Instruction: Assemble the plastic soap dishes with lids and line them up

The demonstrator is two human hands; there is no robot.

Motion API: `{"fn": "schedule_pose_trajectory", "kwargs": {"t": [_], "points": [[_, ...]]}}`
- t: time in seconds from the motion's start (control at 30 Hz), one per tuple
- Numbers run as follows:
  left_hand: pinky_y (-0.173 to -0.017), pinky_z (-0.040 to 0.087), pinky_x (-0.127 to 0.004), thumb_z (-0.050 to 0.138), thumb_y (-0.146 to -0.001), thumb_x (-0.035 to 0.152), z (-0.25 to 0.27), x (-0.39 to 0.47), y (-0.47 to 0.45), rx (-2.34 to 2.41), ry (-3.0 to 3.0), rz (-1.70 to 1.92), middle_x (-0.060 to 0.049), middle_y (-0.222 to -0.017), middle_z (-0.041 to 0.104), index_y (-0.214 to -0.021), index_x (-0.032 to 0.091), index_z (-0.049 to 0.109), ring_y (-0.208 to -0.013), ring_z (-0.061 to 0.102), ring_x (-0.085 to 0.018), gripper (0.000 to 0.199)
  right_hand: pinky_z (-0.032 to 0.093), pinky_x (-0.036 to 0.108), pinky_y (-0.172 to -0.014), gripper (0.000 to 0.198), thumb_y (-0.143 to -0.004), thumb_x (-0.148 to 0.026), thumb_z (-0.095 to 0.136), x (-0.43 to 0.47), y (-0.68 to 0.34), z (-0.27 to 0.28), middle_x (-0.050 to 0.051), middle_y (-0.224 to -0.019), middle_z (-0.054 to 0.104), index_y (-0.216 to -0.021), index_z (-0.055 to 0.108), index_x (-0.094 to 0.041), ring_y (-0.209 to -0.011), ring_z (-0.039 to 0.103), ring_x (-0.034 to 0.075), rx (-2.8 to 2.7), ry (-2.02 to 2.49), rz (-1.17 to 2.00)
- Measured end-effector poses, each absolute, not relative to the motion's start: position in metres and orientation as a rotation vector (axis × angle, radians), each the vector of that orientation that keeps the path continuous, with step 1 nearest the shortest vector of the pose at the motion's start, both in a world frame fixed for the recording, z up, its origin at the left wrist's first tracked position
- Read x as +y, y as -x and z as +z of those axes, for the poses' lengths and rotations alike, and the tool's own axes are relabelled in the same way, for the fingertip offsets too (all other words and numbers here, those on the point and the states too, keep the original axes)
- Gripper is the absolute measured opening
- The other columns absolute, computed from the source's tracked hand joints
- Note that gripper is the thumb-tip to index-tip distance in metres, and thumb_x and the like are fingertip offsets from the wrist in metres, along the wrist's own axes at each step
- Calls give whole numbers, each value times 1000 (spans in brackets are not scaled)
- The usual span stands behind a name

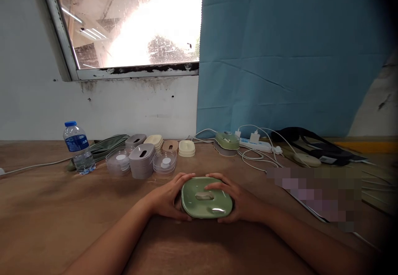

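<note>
A green lidded box (192, 206) with rounded corners is between my two hands, low over the brown table. Its glossy green top has an oval slot in the middle, with something pale inside. My left hand (172, 198) wraps round the left side, thumb at the near edge and fingers at the far edge. On the right side, my right hand (236, 198) grips the box, with one finger reaching across the top towards the slot. The underside of the box is hidden.
Behind stand lilac boxes (142, 163), clear round-cornered lids (164, 162), cream pieces (186, 148) and a tan slotted lid (170, 146). Another green box (227, 140) stands near a power strip (255, 144) with white cables. At left is a water bottle (77, 148); at right, a black strap (311, 144).
</note>
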State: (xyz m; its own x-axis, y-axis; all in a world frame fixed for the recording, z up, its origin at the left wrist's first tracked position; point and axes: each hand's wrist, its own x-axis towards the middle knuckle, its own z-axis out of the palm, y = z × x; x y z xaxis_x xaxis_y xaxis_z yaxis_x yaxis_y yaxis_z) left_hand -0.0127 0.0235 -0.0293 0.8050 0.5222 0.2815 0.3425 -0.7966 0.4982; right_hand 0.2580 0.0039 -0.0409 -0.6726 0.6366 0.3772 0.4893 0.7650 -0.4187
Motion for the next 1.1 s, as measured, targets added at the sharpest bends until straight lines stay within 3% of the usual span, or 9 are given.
{"fn": "schedule_pose_trajectory", "kwargs": {"t": [0.23,0.37,0.5,0.73,0.97,1.1], "points": [[-99,37,-39,74,-54,48,-30,24,14,658,-2651,607,-13,-135,24,-137,24,12,-123,33,-29,106,36,38,-97,70,-57,-41,77,1,-257,-39,6,-131,30,-119,46,-30,-119,38,27,-2432,844,394],[-102,30,-46,71,-56,53,-29,24,16,639,-2819,769,-15,-134,22,-135,22,17,-127,24,-32,100,37,37,-95,62,-57,-41,76,0,-258,-38,6,-131,32,-113,52,-28,-118,40,28,-2368,785,389],[-100,30,-47,64,-63,53,-26,20,16,570,-2932,1005,-17,-129,29,-132,20,22,-122,30,-33,88,39,36,-92,57,-58,-43,75,2,-261,-37,9,-130,34,-108,55,-25,-116,42,29,-2263,731,381],[-95,32,-38,51,-81,25,-22,20,12,420,-3024,1205,-9,-113,56,-111,21,47,-112,46,-22,31,39,38,-90,44,-65,-53,67,2,-263,-36,11,-131,35,-96,62,-23,-115,42,30,-2192,672,413],[-94,36,-36,45,-85,17,-26,28,16,498,-2818,1154,-10,-117,54,-116,20,40,-110,48,-19,31,40,38,-86,50,-72,-63,53,0,-260,-33,11,-121,40,-102,61,-23,-104,47,26,-2240,469,434],[-89,42,-32,37,-85,9,-33,29,14,476,-2595,1196,-10,-112,50,-115,20,37,-106,49,-17,31,40,38,-85,49,-71,-54,55,-5,-252,-34,10,-116,41,-108,56,-22,-101,46,25,-2290,382,456]]}}
